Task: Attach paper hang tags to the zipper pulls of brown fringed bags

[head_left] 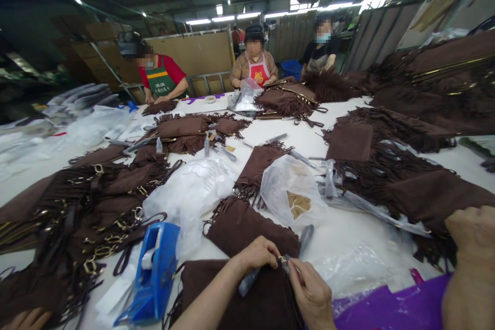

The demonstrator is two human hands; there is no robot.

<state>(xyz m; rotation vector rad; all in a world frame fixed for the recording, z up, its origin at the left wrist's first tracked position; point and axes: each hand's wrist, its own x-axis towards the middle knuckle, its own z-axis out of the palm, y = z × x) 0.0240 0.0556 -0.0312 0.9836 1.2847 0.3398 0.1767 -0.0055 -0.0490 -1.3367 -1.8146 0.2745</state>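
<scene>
My left hand (pixel 258 254) and my right hand (pixel 311 295) meet over a brown suede fringed bag (pixel 266 301) at the near edge of the white table (pixel 348 227). Both hands are closed in a pinch on a small metal fitting (pixel 285 263) at the bag's top edge. A narrow grey plastic sleeve (pixel 305 237) lies slanted under my hands. Just beyond them lies a second brown fringed bag (pixel 247 227).
A blue tape dispenser (pixel 154 273) stands left of my hands. Clear plastic bags (pixel 290 191) and piles of brown bags with gold buckles (pixel 88 211) cover the table. Another person's hand (pixel 469 247) rests at right by purple fabric (pixel 406 307). Three people work at the far end.
</scene>
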